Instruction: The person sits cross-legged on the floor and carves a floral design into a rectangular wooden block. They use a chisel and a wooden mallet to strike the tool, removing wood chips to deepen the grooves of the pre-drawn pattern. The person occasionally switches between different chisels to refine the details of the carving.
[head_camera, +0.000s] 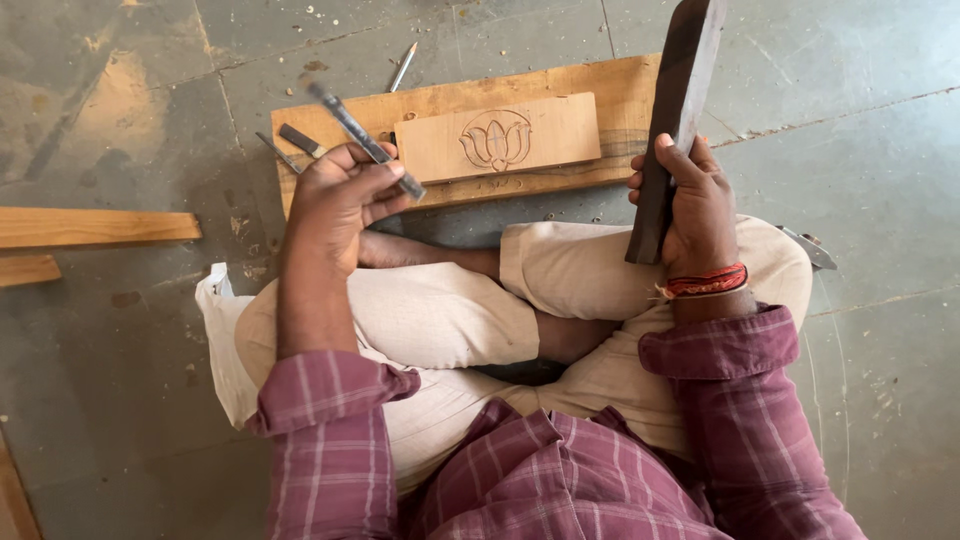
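Fingers of the left hand (335, 195) are closed around a thin metal chisel (365, 140), held slantwise above the knee, its tip pointing up and away toward the board (625, 85). Fingers of the right hand (698, 200) are wrapped tightly round the lower part of a dark wooden mallet (675, 110), which is held almost upright, its head raised beyond the board's right end.

On the board, which lies on the floor (850, 180) before the crossed legs, a pale block (545, 135) with a carved lotus (495, 142) is set. Two more chisels (290, 145) lie at the board's left end, and a pencil-like tool (403, 67) lies just beyond it.

For carving to be done well, the edge is best seated in a line of the flower before any blow, the chisel steadied low on its shank, and light taps given.

No container is seen in this single head view; only planks (95, 228) at the left edge and wood chips scattered on the floor.
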